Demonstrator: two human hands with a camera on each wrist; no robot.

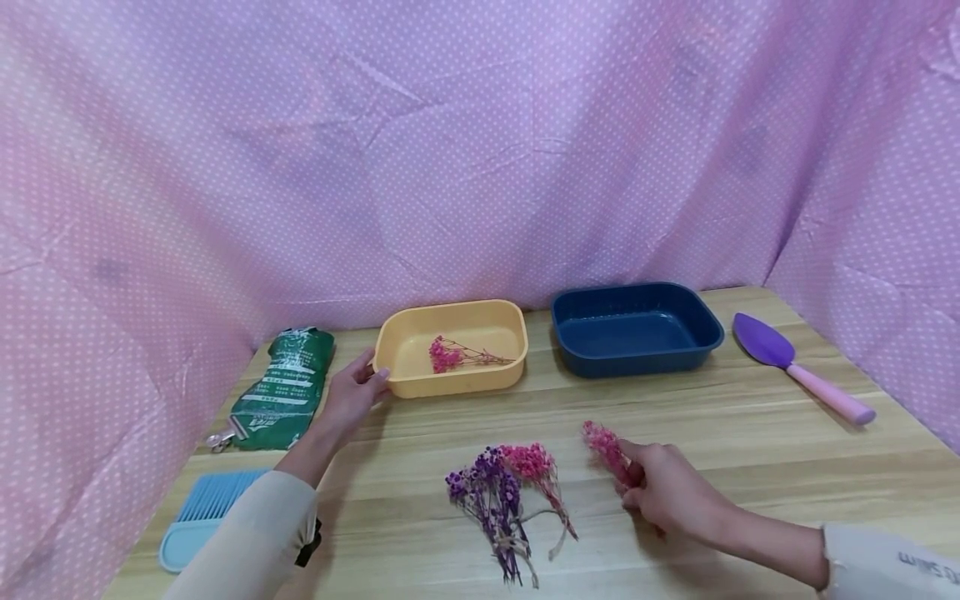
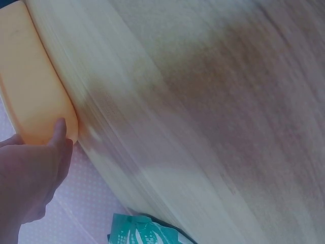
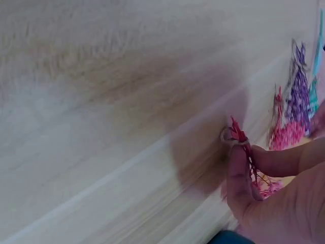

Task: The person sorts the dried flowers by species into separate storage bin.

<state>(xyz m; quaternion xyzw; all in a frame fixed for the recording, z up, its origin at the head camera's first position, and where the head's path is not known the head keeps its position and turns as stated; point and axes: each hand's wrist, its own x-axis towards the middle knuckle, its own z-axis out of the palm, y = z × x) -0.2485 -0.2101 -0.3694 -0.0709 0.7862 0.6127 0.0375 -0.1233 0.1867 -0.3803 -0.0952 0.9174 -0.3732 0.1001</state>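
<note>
My left hand (image 1: 354,398) grips the left front corner of a yellow tray (image 1: 457,385), its thumb on the outer wall. The left wrist view shows the same hand (image 2: 38,175) against the tray's side. A pink dried flower sprig (image 1: 447,357) lies inside the tray. Above the table, my right hand (image 1: 678,493) pinches a small bunch of pink dried flowers (image 1: 602,446). Its tied stems (image 3: 237,133) stick out between thumb and finger in the right wrist view. To the left of that hand lie a purple dried flower bunch (image 1: 491,492) and another pink bunch (image 1: 531,462).
A dark blue tray (image 1: 637,363) stands at the back right. Beside it lies a purple scoop (image 1: 765,340) with a pink handle. On the left are a green printed packet (image 1: 288,383) and a light blue brush (image 1: 198,525). Pink dotted cloth (image 1: 480,167) hangs behind the table.
</note>
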